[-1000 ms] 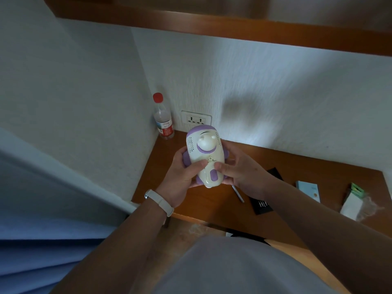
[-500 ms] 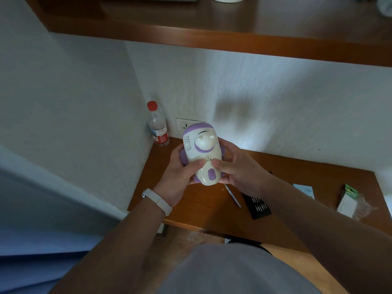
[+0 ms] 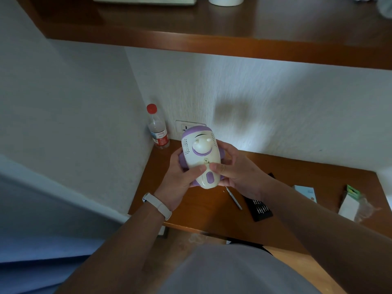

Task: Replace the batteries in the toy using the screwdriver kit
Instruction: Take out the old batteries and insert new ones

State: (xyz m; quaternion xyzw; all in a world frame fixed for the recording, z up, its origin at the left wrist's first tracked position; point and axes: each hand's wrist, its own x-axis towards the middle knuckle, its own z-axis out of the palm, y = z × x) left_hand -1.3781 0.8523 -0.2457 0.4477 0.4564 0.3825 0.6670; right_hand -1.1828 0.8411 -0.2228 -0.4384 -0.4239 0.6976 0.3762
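Wooden corner desk (image 3: 197, 211). Purple-and-cream toy (image 3: 201, 153) is held above it, gripped at its sides by curled left hand (image 3: 180, 177) and right hand (image 3: 237, 172), thumbs pressed to its front. Screwdriver (image 3: 234, 198) and bit case (image 3: 259, 210) are laid on the desk near the right wrist.

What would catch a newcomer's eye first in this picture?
The white and purple toy stands out, gripped between the left hand and right hand above the wooden desk, thumbs meeting on its front. On the desk below lie a slim screwdriver and a black bit case. A red-capped plastic bottle stands in the far left corner beside a wall socket.
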